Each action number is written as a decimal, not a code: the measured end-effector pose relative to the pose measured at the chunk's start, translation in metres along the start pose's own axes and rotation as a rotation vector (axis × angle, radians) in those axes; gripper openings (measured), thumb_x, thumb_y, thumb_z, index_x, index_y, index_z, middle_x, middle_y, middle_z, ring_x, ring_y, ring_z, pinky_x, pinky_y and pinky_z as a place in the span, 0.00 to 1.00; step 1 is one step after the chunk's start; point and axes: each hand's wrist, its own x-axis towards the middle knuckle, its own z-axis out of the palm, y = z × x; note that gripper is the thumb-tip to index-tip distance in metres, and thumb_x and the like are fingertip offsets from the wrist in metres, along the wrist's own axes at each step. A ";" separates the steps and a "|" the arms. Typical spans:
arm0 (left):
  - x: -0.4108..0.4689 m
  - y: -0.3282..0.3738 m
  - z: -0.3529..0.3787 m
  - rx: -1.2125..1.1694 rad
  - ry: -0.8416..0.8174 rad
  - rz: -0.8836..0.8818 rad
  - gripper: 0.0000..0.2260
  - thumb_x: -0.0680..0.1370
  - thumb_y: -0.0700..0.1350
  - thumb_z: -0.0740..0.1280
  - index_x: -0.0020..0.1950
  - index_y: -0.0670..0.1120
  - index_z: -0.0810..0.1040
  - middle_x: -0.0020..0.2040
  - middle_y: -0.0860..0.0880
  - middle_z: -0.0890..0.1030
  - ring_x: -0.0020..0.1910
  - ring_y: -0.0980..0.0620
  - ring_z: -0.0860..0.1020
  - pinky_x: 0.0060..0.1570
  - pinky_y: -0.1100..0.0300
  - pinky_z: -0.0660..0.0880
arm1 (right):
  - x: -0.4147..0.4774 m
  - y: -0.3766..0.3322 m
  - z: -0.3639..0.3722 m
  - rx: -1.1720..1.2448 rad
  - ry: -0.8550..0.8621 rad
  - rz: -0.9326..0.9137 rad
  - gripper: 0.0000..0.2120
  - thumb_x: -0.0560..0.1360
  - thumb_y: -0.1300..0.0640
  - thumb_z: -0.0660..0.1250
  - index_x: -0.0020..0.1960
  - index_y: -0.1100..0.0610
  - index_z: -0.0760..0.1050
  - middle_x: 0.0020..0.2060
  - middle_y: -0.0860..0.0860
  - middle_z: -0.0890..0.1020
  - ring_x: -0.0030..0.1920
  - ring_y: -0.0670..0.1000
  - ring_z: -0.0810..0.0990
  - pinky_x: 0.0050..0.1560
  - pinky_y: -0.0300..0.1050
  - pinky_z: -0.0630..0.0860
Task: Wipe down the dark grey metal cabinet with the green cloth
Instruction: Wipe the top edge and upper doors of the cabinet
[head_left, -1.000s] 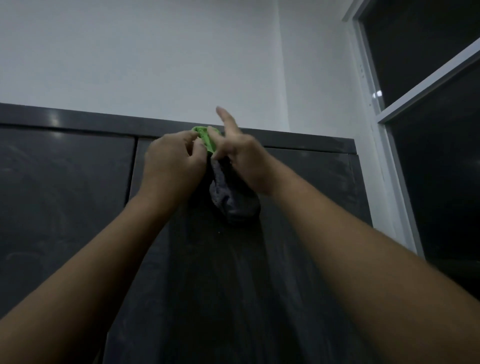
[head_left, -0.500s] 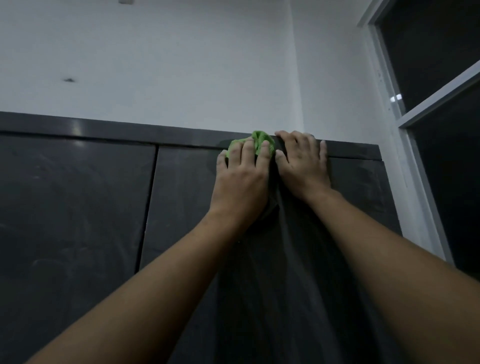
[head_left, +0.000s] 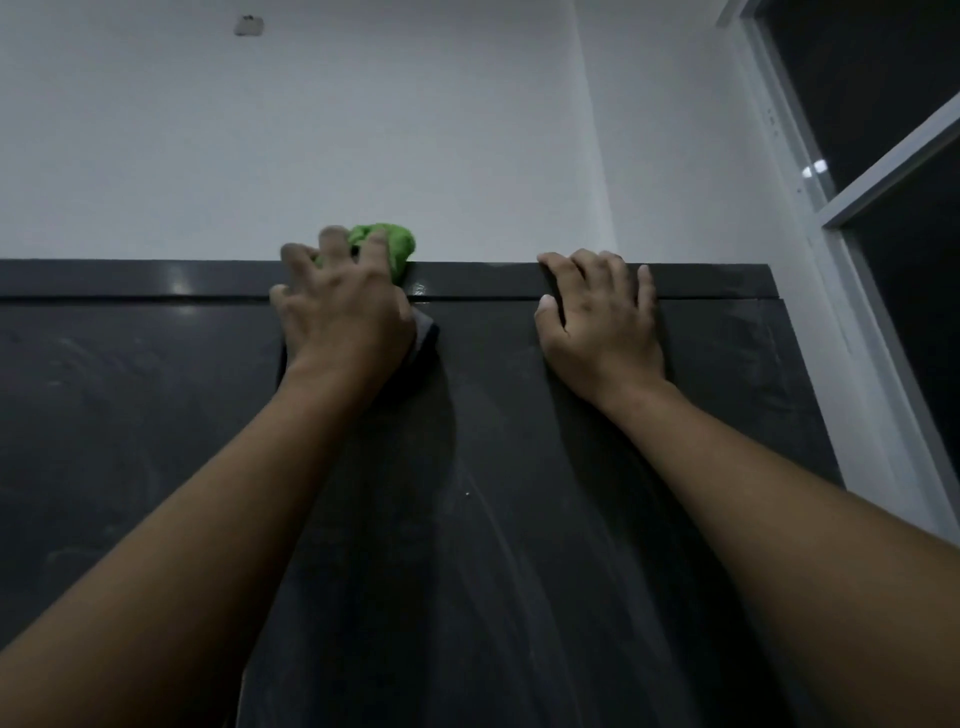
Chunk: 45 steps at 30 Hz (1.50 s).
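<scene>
The dark grey metal cabinet (head_left: 519, 467) fills the lower view, its top edge running across at mid-height. The green cloth (head_left: 395, 247) is bunched on that top edge, a grey part of it hanging below my palm. My left hand (head_left: 343, 312) presses on the cloth with fingers spread and slightly bent over the edge. My right hand (head_left: 602, 322) lies flat on the cabinet front further right, fingertips hooked on the top rim, holding nothing.
A white wall (head_left: 311, 130) rises behind the cabinet. A window with a white frame (head_left: 883, 156) and dark panes stands at the right, close to the cabinet's right side. Smear marks streak the doors.
The two hands were together on the cloth; now my left hand has slid the cloth leftward along the top edge, and my right hand stays apart on the cabinet.
</scene>
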 end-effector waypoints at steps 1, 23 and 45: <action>0.002 0.003 0.000 -0.017 0.002 -0.046 0.22 0.78 0.46 0.59 0.72 0.47 0.67 0.69 0.39 0.66 0.63 0.33 0.64 0.56 0.39 0.67 | -0.001 0.000 0.001 -0.003 0.007 0.007 0.27 0.77 0.46 0.50 0.75 0.47 0.66 0.70 0.49 0.70 0.75 0.54 0.61 0.78 0.62 0.47; -0.010 -0.011 0.005 0.054 0.091 0.001 0.27 0.78 0.46 0.65 0.77 0.49 0.66 0.69 0.40 0.68 0.61 0.33 0.66 0.50 0.39 0.71 | -0.009 0.005 -0.010 0.186 -0.073 -0.042 0.36 0.71 0.46 0.52 0.79 0.53 0.61 0.78 0.50 0.63 0.81 0.54 0.51 0.80 0.56 0.39; -0.036 -0.048 -0.001 -0.044 0.104 0.075 0.22 0.78 0.45 0.65 0.73 0.50 0.71 0.69 0.46 0.73 0.61 0.39 0.69 0.51 0.45 0.70 | -0.011 0.002 -0.009 0.114 -0.081 -0.074 0.42 0.67 0.35 0.46 0.79 0.48 0.61 0.78 0.50 0.63 0.81 0.56 0.51 0.79 0.59 0.42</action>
